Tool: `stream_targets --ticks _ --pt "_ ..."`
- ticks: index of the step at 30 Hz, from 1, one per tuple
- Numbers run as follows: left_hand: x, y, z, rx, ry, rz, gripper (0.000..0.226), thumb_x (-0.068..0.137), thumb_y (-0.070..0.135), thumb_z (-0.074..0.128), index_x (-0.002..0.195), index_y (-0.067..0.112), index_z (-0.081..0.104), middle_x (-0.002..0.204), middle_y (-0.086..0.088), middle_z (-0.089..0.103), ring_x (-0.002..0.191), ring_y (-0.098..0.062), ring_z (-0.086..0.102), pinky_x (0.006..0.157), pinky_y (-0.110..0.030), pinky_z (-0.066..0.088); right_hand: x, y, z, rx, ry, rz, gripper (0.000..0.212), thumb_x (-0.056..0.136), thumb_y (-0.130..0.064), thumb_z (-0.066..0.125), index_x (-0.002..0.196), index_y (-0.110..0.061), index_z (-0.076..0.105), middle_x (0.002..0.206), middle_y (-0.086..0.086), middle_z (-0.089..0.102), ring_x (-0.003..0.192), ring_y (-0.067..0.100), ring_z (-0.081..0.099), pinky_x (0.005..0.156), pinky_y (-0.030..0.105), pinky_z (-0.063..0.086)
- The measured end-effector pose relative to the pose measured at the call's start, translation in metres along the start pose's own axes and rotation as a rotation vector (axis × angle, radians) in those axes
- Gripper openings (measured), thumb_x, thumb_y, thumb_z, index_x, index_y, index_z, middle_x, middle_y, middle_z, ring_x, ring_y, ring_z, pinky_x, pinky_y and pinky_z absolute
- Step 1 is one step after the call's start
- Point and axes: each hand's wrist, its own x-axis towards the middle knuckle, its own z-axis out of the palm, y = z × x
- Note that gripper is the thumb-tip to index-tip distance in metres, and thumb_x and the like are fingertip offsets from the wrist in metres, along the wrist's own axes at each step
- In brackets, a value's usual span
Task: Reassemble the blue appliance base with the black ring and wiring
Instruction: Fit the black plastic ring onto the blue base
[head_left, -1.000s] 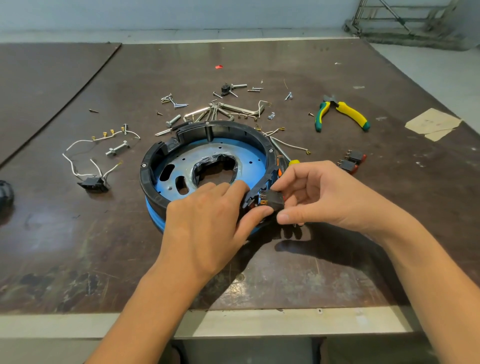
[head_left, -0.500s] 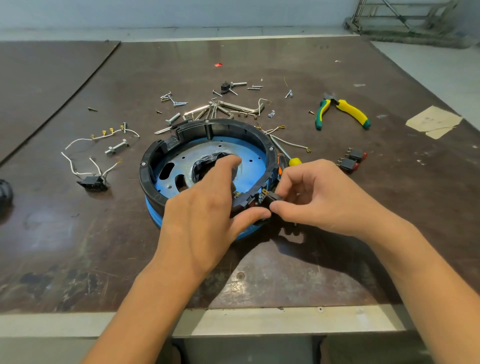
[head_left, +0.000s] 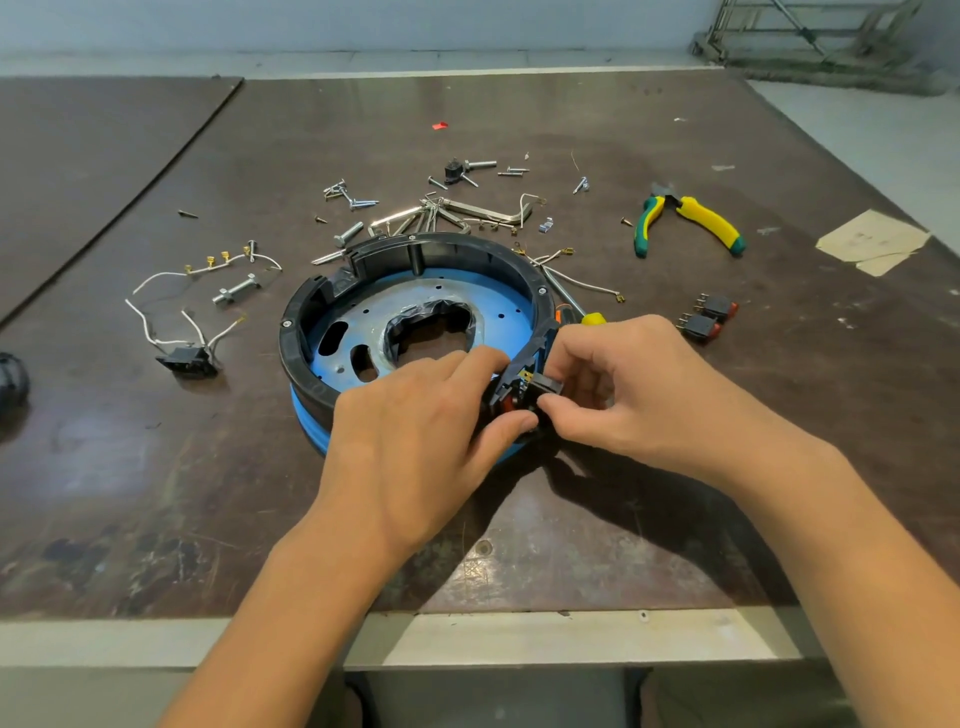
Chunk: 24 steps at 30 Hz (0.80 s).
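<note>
We grip the near-right rim of the black plastic ring (head_left: 292, 343) with our left hand (head_left: 415, 436), fingers inside, thumb outside. Our right hand (head_left: 623, 395) pinches a small black switch block (head_left: 543, 387) against that rim. The ring sits on the round blue appliance base (head_left: 467, 306), under both hands on the dark desk (head_left: 156, 493). White wires with black socket (head_left: 184, 359) lie left of the left hand.

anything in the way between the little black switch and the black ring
Nothing visible. The right hand pinches the switch against the near-right edge of the black ring; the left hand grips the ring beside it, not between. Fingers hide the seat itself.
</note>
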Motion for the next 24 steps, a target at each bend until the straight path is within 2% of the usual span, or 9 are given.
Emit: stream_targets --ticks 3,9,20,24 --pt "0.000 0.002 0.000 -0.010 0.033 -0.026 0.044 0.087 0.062 0.052 0.115 0.029 0.062 0.074 0.009 0.066 0.065 -0.017 0.066 0.042 -0.027 0.037 0.000 -0.002 0.000 -0.026 0.050 -0.014 0.007 0.081 -0.012 0.074 0.080 -0.013 0.067 0.063 -0.005 0.062 0.058 0.011 0.059 0.054 0.014 0.042" --pt "0.000 0.002 0.001 -0.010 0.035 -0.007 0.041 0.088 0.059 0.054 0.115 0.029 0.061 0.077 0.009 0.067 0.066 -0.016 0.066 0.040 -0.029 0.041 0.002 -0.002 0.006 -0.036 0.072 -0.018 0.009 0.083 -0.017 0.075 0.084 -0.010 0.069 0.065 -0.003 0.062 0.063 0.009 0.058 0.055 0.014 0.043" --pt "-0.001 -0.001 0.001 -0.031 -0.011 0.002 0.043 0.092 0.059 0.043 0.124 0.033 0.056 0.087 0.010 0.069 0.075 -0.015 0.067 0.047 -0.034 0.048 0.001 0.005 0.008 0.058 0.115 -0.046 0.013 0.085 -0.020 0.078 0.091 -0.018 0.067 0.074 -0.013 0.062 0.068 0.000 0.060 0.059 0.008 0.043" --pt "-0.001 -0.003 0.003 -0.032 -0.040 0.022 0.044 0.095 0.060 0.037 0.128 0.034 0.052 0.092 0.009 0.068 0.078 -0.016 0.067 0.048 -0.035 0.048 0.003 0.009 0.015 0.042 0.148 -0.104 0.014 0.085 -0.017 0.078 0.089 -0.010 0.067 0.076 -0.005 0.065 0.072 0.007 0.059 0.063 0.009 0.043"
